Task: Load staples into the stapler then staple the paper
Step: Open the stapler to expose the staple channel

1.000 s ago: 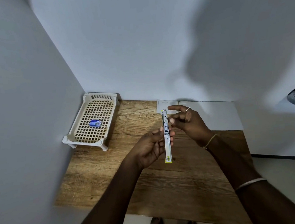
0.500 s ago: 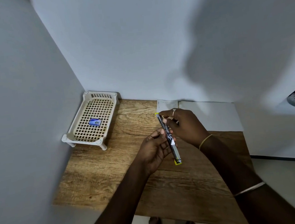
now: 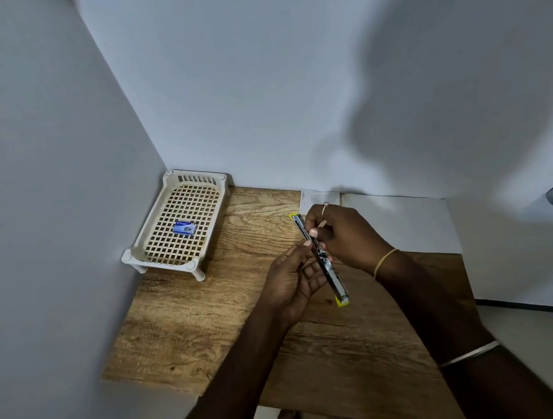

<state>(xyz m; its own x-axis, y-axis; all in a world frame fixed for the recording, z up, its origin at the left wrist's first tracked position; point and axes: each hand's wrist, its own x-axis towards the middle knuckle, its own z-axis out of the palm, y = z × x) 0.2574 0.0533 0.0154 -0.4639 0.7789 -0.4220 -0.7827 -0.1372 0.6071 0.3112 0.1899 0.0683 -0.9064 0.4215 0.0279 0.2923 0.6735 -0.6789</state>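
Observation:
A long metal stapler (image 3: 331, 277) with yellow ends is swung fully open and held above the wooden table (image 3: 212, 320), slanting from far left to near right. My left hand (image 3: 293, 279) grips its middle from the left. My right hand (image 3: 343, 236) pinches the far half, fingertips on the open channel. Whether staples sit between those fingers is hidden. White paper (image 3: 404, 225) lies flat at the table's back right. A small blue staple box (image 3: 184, 227) rests in the basket.
A cream plastic mesh basket (image 3: 155, 243) on short legs stands in the back left corner. Walls close off the left and back. A small white sheet (image 3: 318, 197) lies at the back wall. The table's near edge drops to the floor.
The stapler has tilted from pointing straight away to a slant and dropped a little. My right hand has closed onto its far half.

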